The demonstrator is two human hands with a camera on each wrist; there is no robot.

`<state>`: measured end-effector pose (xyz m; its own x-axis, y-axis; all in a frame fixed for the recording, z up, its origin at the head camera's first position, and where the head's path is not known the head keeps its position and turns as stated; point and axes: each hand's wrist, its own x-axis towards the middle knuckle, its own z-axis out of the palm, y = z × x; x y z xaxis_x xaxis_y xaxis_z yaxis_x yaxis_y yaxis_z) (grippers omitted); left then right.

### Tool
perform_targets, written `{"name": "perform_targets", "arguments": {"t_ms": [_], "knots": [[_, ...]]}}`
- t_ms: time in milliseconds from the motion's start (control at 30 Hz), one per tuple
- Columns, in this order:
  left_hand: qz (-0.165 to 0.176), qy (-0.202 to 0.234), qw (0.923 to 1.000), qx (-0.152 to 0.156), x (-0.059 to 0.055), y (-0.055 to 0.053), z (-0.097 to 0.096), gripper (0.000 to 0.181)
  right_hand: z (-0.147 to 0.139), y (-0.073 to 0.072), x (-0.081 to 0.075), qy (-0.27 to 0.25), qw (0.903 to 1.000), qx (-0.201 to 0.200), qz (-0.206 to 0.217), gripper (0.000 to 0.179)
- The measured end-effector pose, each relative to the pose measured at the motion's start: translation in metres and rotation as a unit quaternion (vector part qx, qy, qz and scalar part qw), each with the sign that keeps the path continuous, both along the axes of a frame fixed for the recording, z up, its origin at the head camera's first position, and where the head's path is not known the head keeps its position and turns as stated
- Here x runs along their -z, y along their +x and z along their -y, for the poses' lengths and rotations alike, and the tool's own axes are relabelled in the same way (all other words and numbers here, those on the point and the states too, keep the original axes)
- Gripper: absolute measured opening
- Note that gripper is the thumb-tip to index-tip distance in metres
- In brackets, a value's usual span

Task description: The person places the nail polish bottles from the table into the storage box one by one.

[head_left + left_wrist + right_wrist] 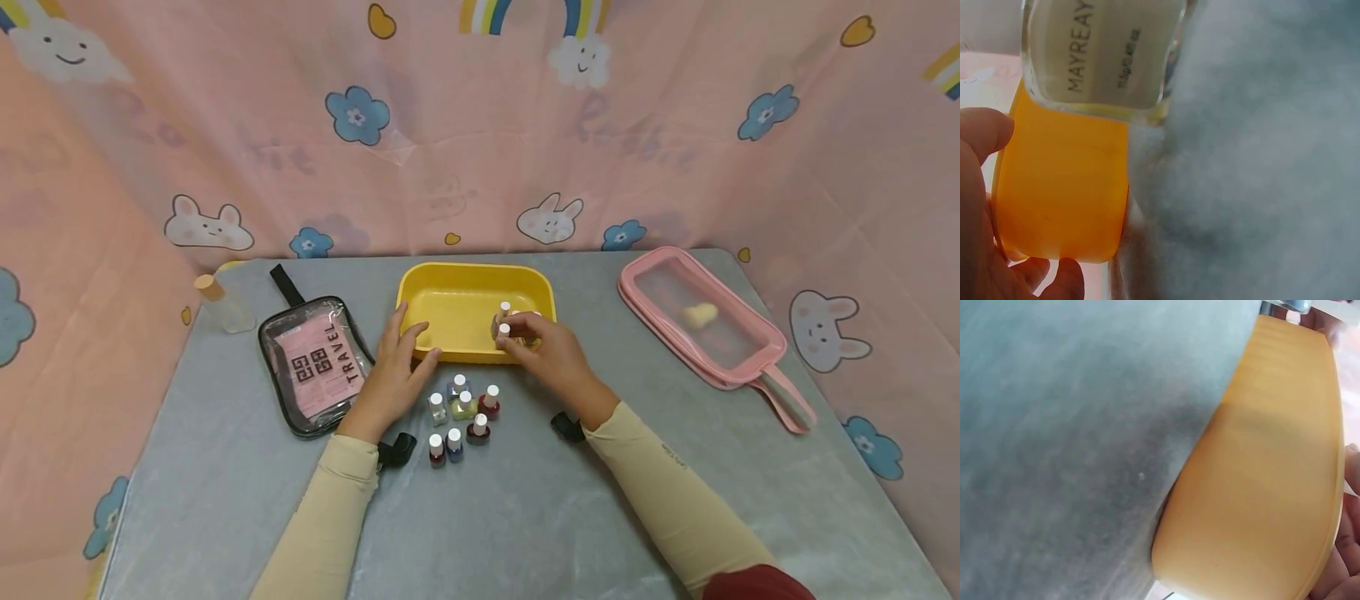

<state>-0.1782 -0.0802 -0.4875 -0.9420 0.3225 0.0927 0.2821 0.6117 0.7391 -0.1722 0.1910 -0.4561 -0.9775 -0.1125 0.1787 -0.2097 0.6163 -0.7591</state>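
My left hand [397, 367] is spread at the left front corner of a yellow tray [420, 354], its fingertips at the rim. In the left wrist view the thumb [988, 131] overlaps the tray's edge. Over the tray's right front part, my right hand [551, 350] pinches a white-capped nail polish bottle [504, 331]; the fingers hide most of it. Another white-capped bottle [505, 308] stands inside the tray beside those fingers. Several nail polish bottles [464, 406] stand in front of the tray, in clear, yellow, blue and dark red.
A clear black-edged travel pouch [318, 367] lies to the left, with a frosted bottle [228, 308] with a tan cap behind it. On the right lies a pink zip pouch [701, 321] with a pale yellow thing inside. A patterned curtain [450, 167] hangs behind the table.
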Motion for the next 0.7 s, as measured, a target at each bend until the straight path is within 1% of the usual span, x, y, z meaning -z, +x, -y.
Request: {"name": "perform_targets", "arguments": {"t_ms": [133, 233, 367, 433, 567, 633, 700], "knots": [[0.000, 0.001, 1.0000, -0.001, -0.001, 0.000, 0.000, 0.060, 0.001, 0.000, 0.001, 0.019, 0.9998, -0.005, -0.007, 0.029], [0.001, 0.000, 1.0000, -0.001, -0.001, 0.000, 0.000, 0.060, 0.001, 0.000, 0.001, 0.026, 0.9997, -0.004, 0.003, 0.030], [0.001, 0.001, 1.0000, 0.000, 0.000, 0.000, 0.000, 0.059, 0.001, 0.001, -0.001, 0.028, 0.9995, 0.000, 0.012, 0.032], [0.000, 0.002, 1.0000, 0.000, 0.000, 0.000, -0.001, 0.060, 0.001, 0.004, -0.005, 0.027, 0.9996, 0.007, 0.009, 0.033], [0.000, 0.001, 1.0000, 0.001, 0.000, 0.001, -0.001, 0.060, 0.001, 0.016, -0.016, 0.009, 0.9996, 0.014, -0.022, 0.034], [-0.002, 0.001, 1.0000, 0.002, -0.001, 0.001, -0.001, 0.060, 0.001, 0.025, -0.021, -0.010, 0.9990, 0.001, -0.044, 0.033], [-0.003, 0.001, 1.0000, 0.002, -0.001, 0.001, -0.001, 0.060, 0.001, 0.036, -0.022, -0.028, 0.9977, -0.023, -0.058, 0.034]]}}
